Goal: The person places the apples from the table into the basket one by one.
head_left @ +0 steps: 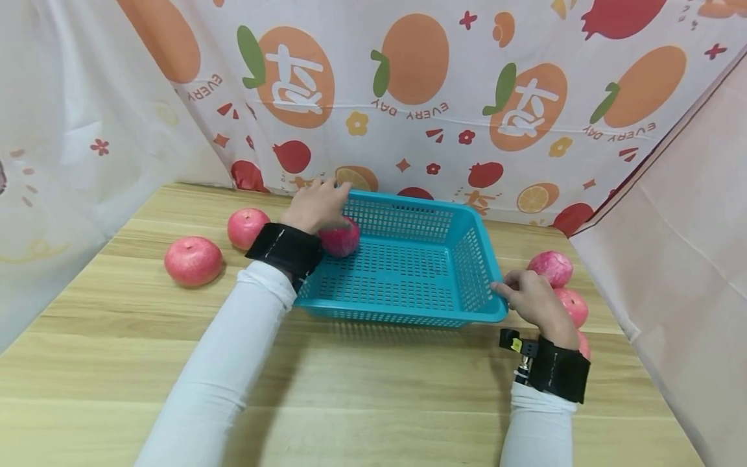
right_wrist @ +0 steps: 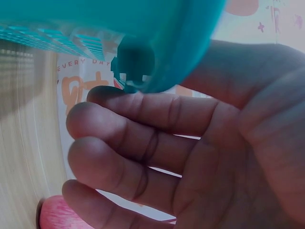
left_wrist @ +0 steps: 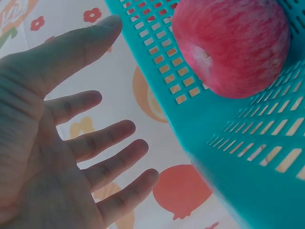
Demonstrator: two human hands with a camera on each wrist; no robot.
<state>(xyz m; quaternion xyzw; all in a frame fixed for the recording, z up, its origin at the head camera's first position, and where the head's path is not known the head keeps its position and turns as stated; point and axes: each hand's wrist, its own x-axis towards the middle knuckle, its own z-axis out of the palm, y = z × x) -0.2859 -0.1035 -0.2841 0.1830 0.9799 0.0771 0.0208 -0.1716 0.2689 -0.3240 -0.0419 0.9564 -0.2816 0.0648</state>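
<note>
A blue-green plastic basket with slotted walls is in the middle of the head view, and a red apple lies inside at its left end. My left hand is over the basket's back left, partly covering that apple and the rim. In the left wrist view, the fingers of this hand are spread beside the basket wall, apart from the apple. My right hand grips the right front corner. Seen from the right wrist, the thumb is above the rim and the fingers are curled beneath.
Two apples, one nearer and one farther, sit on the wooden table left of the basket. Several more apples line up beyond my right hand, partly hidden by it. A fruit-print curtain hangs close behind the basket.
</note>
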